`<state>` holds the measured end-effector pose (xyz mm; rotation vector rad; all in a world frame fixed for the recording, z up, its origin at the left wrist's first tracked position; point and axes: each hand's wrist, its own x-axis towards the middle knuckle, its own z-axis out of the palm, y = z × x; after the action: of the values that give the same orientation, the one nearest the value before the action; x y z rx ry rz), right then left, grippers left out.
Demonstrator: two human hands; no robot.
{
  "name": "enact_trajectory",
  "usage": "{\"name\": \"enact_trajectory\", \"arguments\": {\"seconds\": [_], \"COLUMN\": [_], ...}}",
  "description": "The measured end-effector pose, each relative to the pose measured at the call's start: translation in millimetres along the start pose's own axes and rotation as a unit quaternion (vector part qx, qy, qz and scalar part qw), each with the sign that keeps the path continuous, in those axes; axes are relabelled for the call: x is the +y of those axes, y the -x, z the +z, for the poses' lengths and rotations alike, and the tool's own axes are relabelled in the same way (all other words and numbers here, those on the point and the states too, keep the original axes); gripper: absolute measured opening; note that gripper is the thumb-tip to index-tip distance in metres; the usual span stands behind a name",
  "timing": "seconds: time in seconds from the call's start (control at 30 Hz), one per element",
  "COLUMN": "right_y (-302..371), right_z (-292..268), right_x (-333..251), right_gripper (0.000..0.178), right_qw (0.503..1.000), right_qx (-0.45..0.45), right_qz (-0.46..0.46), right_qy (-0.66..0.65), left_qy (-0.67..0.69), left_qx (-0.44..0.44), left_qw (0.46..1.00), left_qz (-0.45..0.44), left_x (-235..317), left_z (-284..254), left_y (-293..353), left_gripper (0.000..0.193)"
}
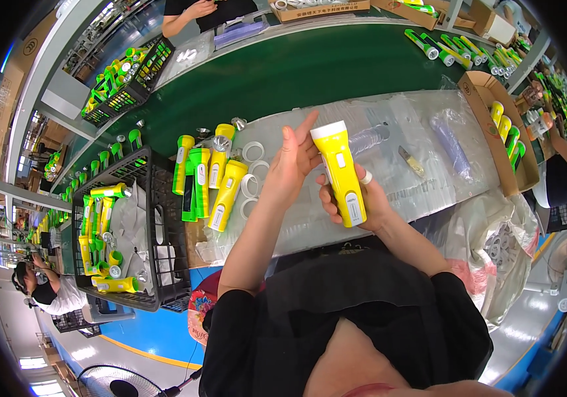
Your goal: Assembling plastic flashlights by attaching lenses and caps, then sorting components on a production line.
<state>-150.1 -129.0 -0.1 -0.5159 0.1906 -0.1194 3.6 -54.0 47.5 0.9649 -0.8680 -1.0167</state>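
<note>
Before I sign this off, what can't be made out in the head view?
In the head view:
Held flashlight: back turned away, partly covered by the right hand.
Black basket: lower contents hidden beneath flashlights and gray paper.
Co-worker at top: head cut off by upper edge.
Distant yellow-green items, far left: too small to identify.

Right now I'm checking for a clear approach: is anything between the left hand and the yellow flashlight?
Nothing visible stands between the open left hand and the head of the yellow flashlight; whether they touch, I can't tell. Lower down, the right hand wraps its body.
</note>
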Motion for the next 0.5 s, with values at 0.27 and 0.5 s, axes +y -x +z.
{"name": "enact_trajectory", "arguments": {"seconds": [0.27,0.5], "right_y": [1.3,11.5], "right_z": [-28.2,-16.7], "right_x": [6.8,13.4], "right_gripper": [0.076,0.046], "right_qw": [0.997,0.943], "right_qx": [-0.061,0.053], "right_qz": [0.045,-0.053], "right_qy": [-0.012,0.325], "left_qy": [-0.01,0.019], "left_qx": [0.033,0.104], "left_qw": [0.998,0.994], "left_qz": [-0.047,-0.004], "left_x": [-9.1,-20.6], "left_z": [-7.0,15.7], "left_y": [0.8,0.3], "left_gripper": [0.084,0.045]}}
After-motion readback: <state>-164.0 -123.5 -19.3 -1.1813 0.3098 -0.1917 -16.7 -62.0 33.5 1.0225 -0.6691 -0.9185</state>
